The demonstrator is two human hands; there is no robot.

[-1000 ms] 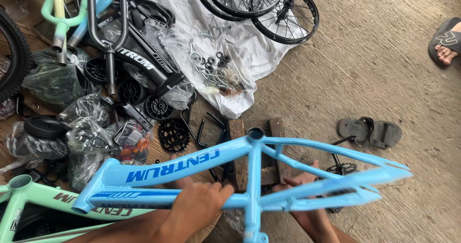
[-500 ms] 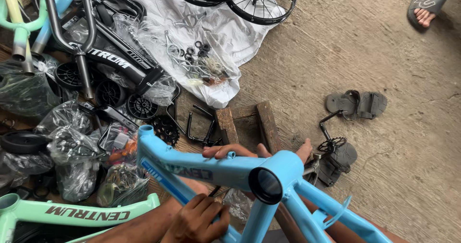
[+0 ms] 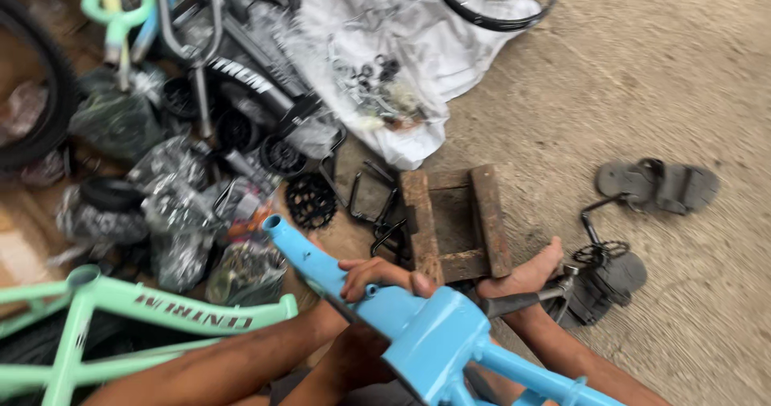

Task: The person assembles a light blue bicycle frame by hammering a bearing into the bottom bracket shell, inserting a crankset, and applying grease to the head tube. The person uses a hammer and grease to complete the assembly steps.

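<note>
A light blue bicycle frame slants across the bottom centre, its open tube end pointing up-left. My left hand grips the blue tube just above the frame's thick junction. My right hand is to the right of that junction, closed on a dark metal bar that points toward a black crank with a small chainring on the concrete. Both forearms come up from the bottom edge. A small wooden stool stands just beyond the hands.
A mint green frame lies at the lower left. Bagged parts, a black sprocket and black frame pieces crowd the left. A white cloth with small hardware and wheels lie at the top. Dark sandals are on the right.
The blue frame has swung from lying crosswise to pointing up-left and sits lower in view. My right hand has come out to the right and now holds the dark bar.
</note>
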